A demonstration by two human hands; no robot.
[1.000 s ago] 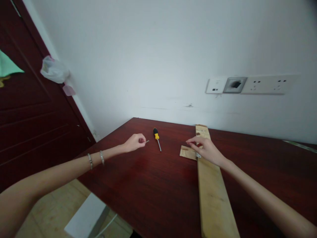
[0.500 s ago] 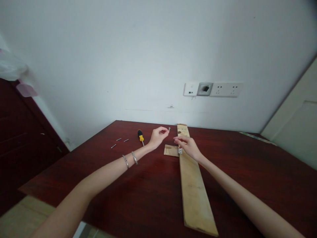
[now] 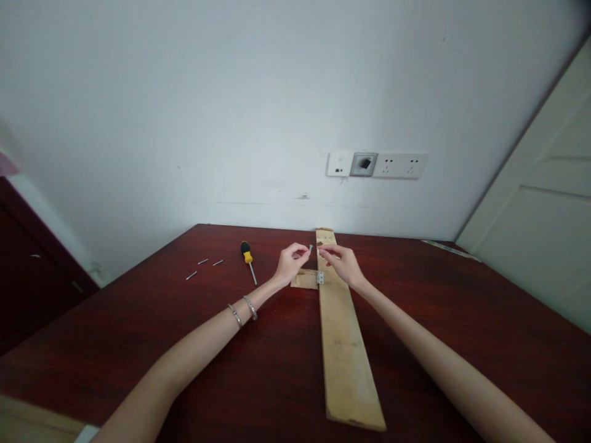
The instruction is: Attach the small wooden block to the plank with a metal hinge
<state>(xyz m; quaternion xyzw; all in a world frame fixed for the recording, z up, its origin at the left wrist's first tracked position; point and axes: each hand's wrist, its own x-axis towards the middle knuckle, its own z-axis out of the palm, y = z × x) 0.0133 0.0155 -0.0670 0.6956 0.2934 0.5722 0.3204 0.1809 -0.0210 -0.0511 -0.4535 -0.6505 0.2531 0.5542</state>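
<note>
My left hand (image 3: 292, 261) is closed in a pinch on a small metal screw (image 3: 311, 247), its head pointing up above the fingertips. Just to its right, over the long board, my right hand (image 3: 342, 262) has its fingers loosely curved and slightly apart, with nothing visible in them. Beneath the hands, a long pale wooden board (image 3: 346, 351) lies lengthwise on the table. A short wooden piece (image 3: 303, 280) sits against its left side. A metal hinge (image 3: 320, 277) lies across the joint between the two.
On the dark red table (image 3: 258, 381), a yellow and black screwdriver (image 3: 248, 255) lies left of my hands. Farther left are several loose screws (image 3: 202, 262). Behind the table stands a white wall with sockets (image 3: 400, 165); a pale door (image 3: 549, 203) is at right.
My hands have come closer together, bringing the screw near my right fingertips. My right hand has uncovered more of the hinge. The whole view has shifted to the right.
</note>
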